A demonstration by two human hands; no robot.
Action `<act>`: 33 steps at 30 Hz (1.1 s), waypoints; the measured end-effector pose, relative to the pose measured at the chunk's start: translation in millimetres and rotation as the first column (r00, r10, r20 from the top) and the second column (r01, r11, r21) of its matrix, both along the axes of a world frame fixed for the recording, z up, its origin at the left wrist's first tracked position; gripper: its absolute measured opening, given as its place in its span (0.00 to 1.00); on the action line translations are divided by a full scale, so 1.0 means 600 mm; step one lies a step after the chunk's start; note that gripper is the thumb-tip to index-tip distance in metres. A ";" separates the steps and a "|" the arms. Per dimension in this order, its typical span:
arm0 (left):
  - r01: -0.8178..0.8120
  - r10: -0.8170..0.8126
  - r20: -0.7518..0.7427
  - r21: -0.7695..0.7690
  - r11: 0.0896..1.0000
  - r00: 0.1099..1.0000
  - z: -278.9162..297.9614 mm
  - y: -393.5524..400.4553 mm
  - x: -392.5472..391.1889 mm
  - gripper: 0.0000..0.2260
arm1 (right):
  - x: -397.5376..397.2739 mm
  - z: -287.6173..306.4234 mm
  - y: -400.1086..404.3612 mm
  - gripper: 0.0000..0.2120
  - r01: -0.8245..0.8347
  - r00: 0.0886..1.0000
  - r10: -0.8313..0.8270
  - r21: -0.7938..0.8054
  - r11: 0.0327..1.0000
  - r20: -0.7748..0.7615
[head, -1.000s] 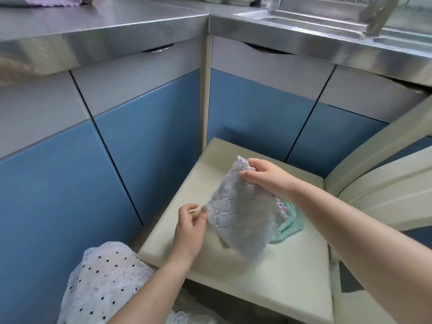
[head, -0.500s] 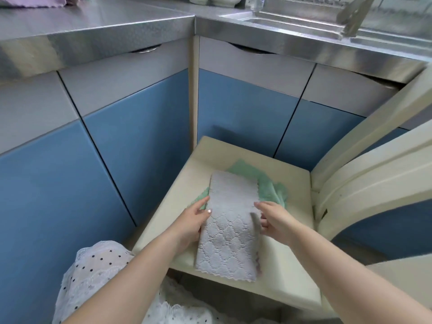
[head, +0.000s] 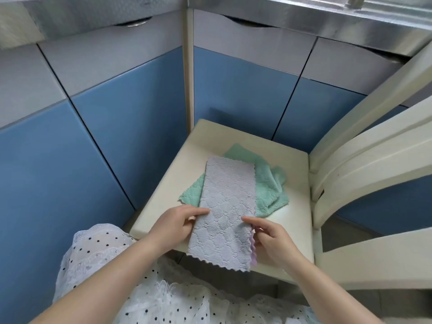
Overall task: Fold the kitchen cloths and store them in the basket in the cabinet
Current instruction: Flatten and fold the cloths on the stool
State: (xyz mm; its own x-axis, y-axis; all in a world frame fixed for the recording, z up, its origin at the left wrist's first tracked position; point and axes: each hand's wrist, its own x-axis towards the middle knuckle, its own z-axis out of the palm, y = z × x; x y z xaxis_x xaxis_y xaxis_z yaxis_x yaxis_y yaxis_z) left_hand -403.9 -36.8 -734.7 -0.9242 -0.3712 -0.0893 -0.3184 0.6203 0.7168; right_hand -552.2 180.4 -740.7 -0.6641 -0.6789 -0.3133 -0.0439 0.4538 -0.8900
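A pale lilac kitchen cloth (head: 225, 206), folded into a long strip, lies on the cream chair seat (head: 292, 220) with its near end hanging over the front edge. It covers part of a crumpled green cloth (head: 271, 183). My left hand (head: 177, 224) pinches the strip's left edge. My right hand (head: 272, 239) pinches its right edge, fingers curled under the cloth. No basket is in view.
Blue and grey cabinet doors (head: 117, 127) stand shut behind the chair, under a steel counter (head: 304, 15). The chair's cream backrest (head: 374, 146) rises at the right. My dotted white skirt (head: 112, 265) fills the lower left.
The lilac cloth went from hanging in my right hand to lying as a folded strip over the green cloth. Both hands slid down to its near end and now pinch the side edges.
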 end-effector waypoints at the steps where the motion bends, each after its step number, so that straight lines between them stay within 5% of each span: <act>1: -0.009 0.008 -0.035 -0.015 1.000 0.999 0.001 0.000 0.000 0.18 | 0.004 0.002 0.001 0.29 0.017 1.000 -0.017 -0.022 1.000 0.008; 6: -0.041 0.051 -0.118 0.083 0.996 0.992 0.002 0.002 -0.005 0.17 | 0.010 0.005 0.003 0.18 0.144 0.989 -0.135 -0.165 0.976 0.067; 10: -0.055 0.068 -0.213 0.067 0.996 0.975 0.014 -0.002 -0.031 0.10 | -0.005 0.015 -0.008 0.13 0.201 0.959 -0.234 -0.200 0.959 -0.161; 12: -0.077 0.122 -0.235 0.191 0.979 0.964 0.021 -0.001 -0.049 0.15 | -0.021 0.026 -0.023 0.08 0.209 0.937 -0.262 -0.231 0.950 -0.230; 15: -0.160 0.268 -0.224 0.405 0.900 0.937 0.031 0.000 -0.088 0.09 | -0.049 0.038 -0.056 0.04 0.248 0.931 -0.306 -0.267 0.931 -0.201; 19: -0.267 0.378 -0.223 0.406 0.874 0.899 0.040 -0.011 -0.147 0.04 | -0.087 0.048 -0.101 0.03 0.294 0.919 -0.350 -0.276 0.915 -0.182; 23: -0.269 0.385 -0.130 0.518 0.812 0.914 0.036 -0.024 -0.184 0.16 | -0.129 0.035 -0.134 0.03 0.328 0.912 -0.345 -0.109 0.938 -0.221; 26: -0.353 0.389 0.004 0.428 0.832 0.921 0.016 -0.035 -0.192 0.27 | -0.140 0.015 -0.140 0.12 0.333 0.918 -0.308 0.065 0.941 -0.250; 33: -0.393 0.402 0.088 0.477 0.786 0.911 -0.010 -0.044 -0.206 0.27 | -0.143 -0.005 -0.143 0.14 0.365 0.910 -0.330 0.111 0.924 -0.249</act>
State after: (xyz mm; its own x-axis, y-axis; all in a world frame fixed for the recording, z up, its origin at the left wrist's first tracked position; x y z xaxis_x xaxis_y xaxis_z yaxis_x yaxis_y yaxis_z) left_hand -527.2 -63.4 -740.8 -0.7070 -0.6218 -0.3368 -0.4466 0.0233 0.8944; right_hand -637.8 94.7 -744.0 -0.9133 -0.3480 -0.2114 -0.0466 0.6052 -0.7947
